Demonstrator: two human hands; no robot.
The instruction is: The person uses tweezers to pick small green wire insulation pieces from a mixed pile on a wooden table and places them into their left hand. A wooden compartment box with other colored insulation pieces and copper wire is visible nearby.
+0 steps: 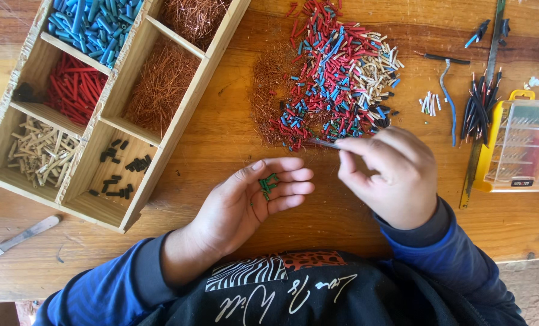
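Note:
My left hand (251,196) lies palm up on the wooden table (233,127), cupping a few small green tube pieces (267,185) on its fingers. My right hand (390,172) is closed around metal tweezers (323,143), whose tips point left at the near edge of a mixed pile of red, blue, beige and black tube pieces (336,78). Loose copper strands (269,84) spread along the pile's left side.
A wooden divided tray (179,115) at the left holds blue, red, beige and black pieces and copper strands in separate compartments. A yellow clear-lidded tool case (516,145), black wires (477,105), a ruler (483,90) and white bits (429,102) lie right. A flat stick (22,235) rests lower left.

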